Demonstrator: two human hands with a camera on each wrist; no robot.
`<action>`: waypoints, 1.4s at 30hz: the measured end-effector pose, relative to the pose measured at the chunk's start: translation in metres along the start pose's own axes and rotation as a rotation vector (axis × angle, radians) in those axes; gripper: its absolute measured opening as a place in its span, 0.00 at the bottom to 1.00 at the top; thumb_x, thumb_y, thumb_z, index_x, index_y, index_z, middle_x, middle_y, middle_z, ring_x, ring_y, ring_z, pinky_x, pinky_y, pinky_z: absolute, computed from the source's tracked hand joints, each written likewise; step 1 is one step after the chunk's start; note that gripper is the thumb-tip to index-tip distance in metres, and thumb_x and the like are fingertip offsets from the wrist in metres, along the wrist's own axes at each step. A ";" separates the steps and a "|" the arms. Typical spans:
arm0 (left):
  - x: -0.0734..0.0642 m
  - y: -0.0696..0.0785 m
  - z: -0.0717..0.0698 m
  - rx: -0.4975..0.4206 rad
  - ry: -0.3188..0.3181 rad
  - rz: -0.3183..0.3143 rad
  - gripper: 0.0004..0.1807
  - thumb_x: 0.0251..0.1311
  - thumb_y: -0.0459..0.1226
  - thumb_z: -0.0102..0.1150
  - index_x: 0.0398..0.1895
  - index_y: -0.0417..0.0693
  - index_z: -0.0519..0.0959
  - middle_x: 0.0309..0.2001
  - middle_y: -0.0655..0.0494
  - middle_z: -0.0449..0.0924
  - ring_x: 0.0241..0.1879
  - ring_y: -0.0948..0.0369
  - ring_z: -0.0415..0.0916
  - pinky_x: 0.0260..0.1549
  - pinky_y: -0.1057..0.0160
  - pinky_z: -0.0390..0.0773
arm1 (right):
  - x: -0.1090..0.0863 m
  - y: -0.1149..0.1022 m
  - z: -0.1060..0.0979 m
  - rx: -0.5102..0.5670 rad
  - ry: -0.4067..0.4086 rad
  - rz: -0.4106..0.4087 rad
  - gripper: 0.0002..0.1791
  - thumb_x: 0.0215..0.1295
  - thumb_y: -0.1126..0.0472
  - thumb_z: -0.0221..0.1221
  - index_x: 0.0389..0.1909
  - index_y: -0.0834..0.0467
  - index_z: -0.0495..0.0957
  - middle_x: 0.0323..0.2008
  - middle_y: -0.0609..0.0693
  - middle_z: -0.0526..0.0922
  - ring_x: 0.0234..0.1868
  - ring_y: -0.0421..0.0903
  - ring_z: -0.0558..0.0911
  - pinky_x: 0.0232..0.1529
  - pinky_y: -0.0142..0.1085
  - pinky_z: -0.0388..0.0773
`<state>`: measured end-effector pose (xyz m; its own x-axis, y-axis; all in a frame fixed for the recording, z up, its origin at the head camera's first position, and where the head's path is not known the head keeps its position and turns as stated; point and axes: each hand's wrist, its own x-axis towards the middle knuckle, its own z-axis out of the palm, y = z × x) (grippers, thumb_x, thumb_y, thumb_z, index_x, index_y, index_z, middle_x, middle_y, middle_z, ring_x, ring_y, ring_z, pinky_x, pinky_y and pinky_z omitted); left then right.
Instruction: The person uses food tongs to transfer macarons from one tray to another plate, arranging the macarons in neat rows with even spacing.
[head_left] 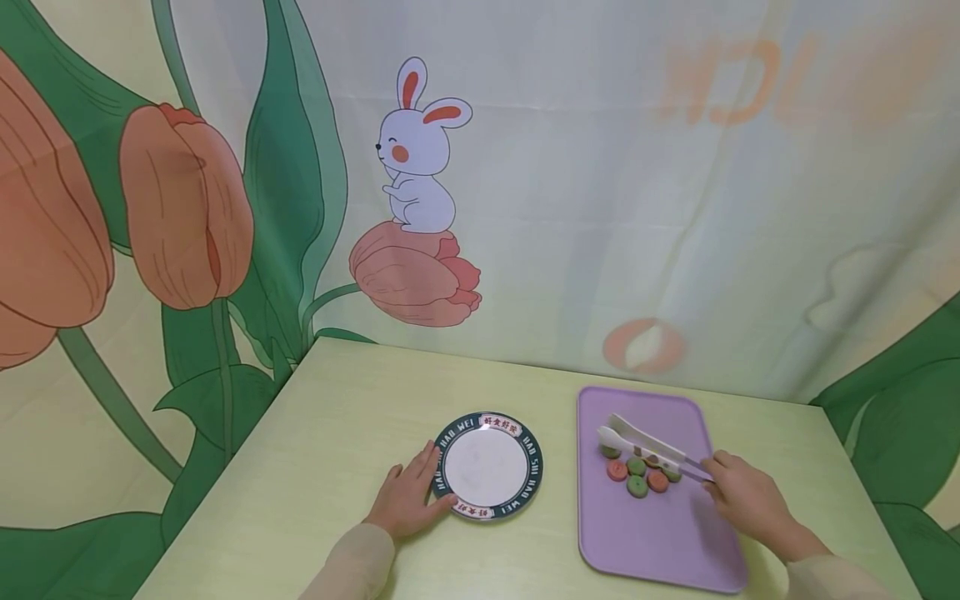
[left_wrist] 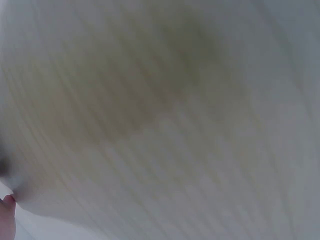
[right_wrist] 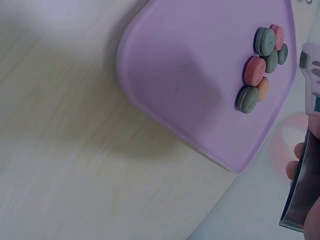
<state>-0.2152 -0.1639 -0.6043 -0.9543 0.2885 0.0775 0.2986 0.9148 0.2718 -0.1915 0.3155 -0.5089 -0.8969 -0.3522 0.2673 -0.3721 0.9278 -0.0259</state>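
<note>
My left hand (head_left: 408, 498) lies at the left rim of a round plate (head_left: 487, 467), fingers spread straight, with the thumb near its lower edge. The plate is white with a dark green lettered border. Just a fingertip (left_wrist: 7, 220) of that hand shows in the left wrist view. On the right, my right hand (head_left: 753, 500) grips kitchen tongs (head_left: 675, 455) with metal handles and pale slotted heads. The tong heads are spread apart over a cluster of green and reddish macarons (head_left: 637, 487). In the right wrist view, a pink macaron (right_wrist: 254, 71) leans against an orange one.
A purple rectangular tray (head_left: 637, 542) under the macarons stands right of the plate on the pale wooden table (head_left: 300, 483). Behind the table hangs a curtain (head_left: 555, 208) printed with tulips and a rabbit.
</note>
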 end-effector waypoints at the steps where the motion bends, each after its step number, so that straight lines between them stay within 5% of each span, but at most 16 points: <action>1: 0.000 0.000 0.000 0.000 0.000 0.000 0.46 0.51 0.66 0.39 0.67 0.46 0.52 0.69 0.53 0.47 0.66 0.55 0.53 0.59 0.45 0.56 | 0.000 -0.001 0.000 0.002 0.003 -0.002 0.10 0.46 0.65 0.62 0.31 0.59 0.76 0.21 0.43 0.66 0.22 0.38 0.64 0.17 0.30 0.60; 42: -0.001 0.001 -0.001 -0.006 0.008 0.000 0.47 0.51 0.67 0.38 0.67 0.46 0.52 0.69 0.53 0.48 0.66 0.56 0.54 0.59 0.46 0.57 | 0.026 -0.041 0.011 0.034 0.107 -0.129 0.13 0.45 0.64 0.63 0.36 0.58 0.79 0.20 0.40 0.64 0.21 0.37 0.60 0.18 0.28 0.59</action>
<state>-0.2138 -0.1638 -0.6035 -0.9544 0.2860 0.0853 0.2985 0.9132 0.2775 -0.2022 0.2672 -0.5112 -0.8116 -0.4512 0.3712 -0.4918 0.8705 -0.0171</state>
